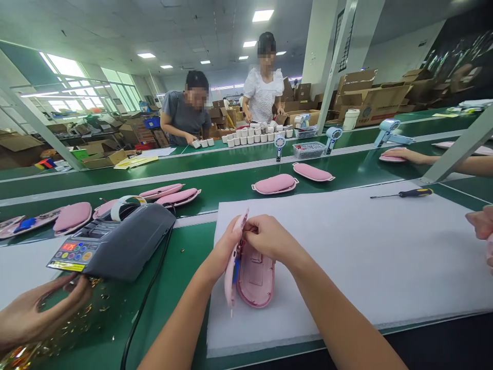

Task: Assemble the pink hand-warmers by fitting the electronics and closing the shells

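Left hand (224, 243) has one pink shell (230, 285) tipped up in its grip; honestly can't tell what the right hand (267, 237) has. Other shell (257, 285)'s on white paper (346, 257), 4 o'clock from the first.

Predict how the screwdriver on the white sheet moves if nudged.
The screwdriver may roll or swivel, since its handle looks rounded. Its straight, thin shaft is probably stiff. Weight likely sits toward the thicker handle.

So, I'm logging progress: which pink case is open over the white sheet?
The case between the left hand and right hand: its halves are parted, inside showing. Just past the sheet, the two cases show domed tops.
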Available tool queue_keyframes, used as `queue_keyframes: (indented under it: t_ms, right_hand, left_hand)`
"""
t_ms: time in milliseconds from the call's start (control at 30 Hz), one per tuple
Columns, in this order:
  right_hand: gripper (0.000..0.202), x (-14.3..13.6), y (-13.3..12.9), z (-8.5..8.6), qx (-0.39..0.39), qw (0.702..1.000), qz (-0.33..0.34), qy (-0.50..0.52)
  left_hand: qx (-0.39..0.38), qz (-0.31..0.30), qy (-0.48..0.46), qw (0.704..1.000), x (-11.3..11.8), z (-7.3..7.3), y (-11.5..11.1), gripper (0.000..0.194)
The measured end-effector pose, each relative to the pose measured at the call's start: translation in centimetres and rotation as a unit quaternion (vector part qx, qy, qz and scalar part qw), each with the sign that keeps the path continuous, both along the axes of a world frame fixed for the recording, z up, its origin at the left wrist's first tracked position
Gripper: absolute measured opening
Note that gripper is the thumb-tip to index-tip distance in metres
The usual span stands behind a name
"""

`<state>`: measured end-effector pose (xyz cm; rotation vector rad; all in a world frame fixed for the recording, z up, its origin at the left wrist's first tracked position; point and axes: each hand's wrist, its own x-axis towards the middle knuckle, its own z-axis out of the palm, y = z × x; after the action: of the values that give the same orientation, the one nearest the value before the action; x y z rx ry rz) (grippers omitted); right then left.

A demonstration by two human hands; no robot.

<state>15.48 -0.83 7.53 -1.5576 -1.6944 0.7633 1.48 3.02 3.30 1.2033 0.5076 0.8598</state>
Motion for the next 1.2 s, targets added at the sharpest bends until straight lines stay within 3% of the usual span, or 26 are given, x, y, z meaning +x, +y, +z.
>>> queue_keyframes:
  t_ms: [133, 233, 300, 333, 400, 467, 600, 767, 967, 1067, 1200]
  right_hand:
    - [0.017, -0.8, 0.1, -0.5, 0.032, 0.999, -0.029, -0.018]
    - [0.024, -0.7, 0.2, -1.3, 0.167, 0.974, -0.15, -0.04]
    - [0.037, -0.2, 0.5, -1.9, 0.175, 0.963, -0.206, -0.014]
    - [0.038, 0.0, 0.7, -2.1, 0.14, 0.972, -0.187, 0.01]
    - [0.03, 0.0, 1.1, -2.6, 0.057, 0.992, -0.087, 0.074]
    - [0.021, -0.6, 1.4, -3.1, 0.05, 0.991, -0.035, 0.119]
    - [0.017, -2.6, 1.8, -4.3, 0.133, 0.969, -0.107, 0.181]
    - [0.03, -3.7, 2.2, -5.4, -0.015, 0.921, -0.036, 0.387]
    - [0.049, -4.3, 2.0, -5.7, -0.012, 0.893, 0.019, 0.449]
    - [0.059, -4.4, 2.0, -5.8, -0.003, 0.893, 0.016, 0.45]
    - [0.06, -4.5, 2.0, -5.9, 0.021, 0.902, 0.0, 0.431]
  left_hand:
    - [-0.048, 0.005, -0.036, 0.998, 0.1, -0.1, 0.1, 0.053]
    - [-0.084, 0.023, -0.093, 0.992, -0.2, 0.0, 0.4, 0.058]
    - [-0.086, 0.047, -0.121, 0.988, -0.7, 0.1, 0.7, 0.061]
    - [-0.082, 0.062, -0.132, 0.986, -0.9, 0.2, 0.9, 0.063]
    - [-0.062, 0.092, -0.151, 0.982, -1.5, 0.1, 1.1, 0.068]
    - [-0.032, 0.121, -0.171, 0.977, -1.9, -0.2, 1.4, 0.071]
    - [-0.008, 0.12, -0.169, 0.978, -2.3, -0.4, 1.8, 0.074]
    - [-0.039, 0.096, -0.127, 0.986, -3.3, 0.8, 1.8, 0.059]
    - [-0.004, 0.134, -0.031, 0.99, -5.0, 2.2, 1.6, 0.058]
    - [0.063, 0.189, 0.038, 0.979, -4.9, 2.4, 1.6, 0.066]
    - [0.169, 0.289, 0.142, 0.931, -4.4, 2.3, 1.5, 0.055]
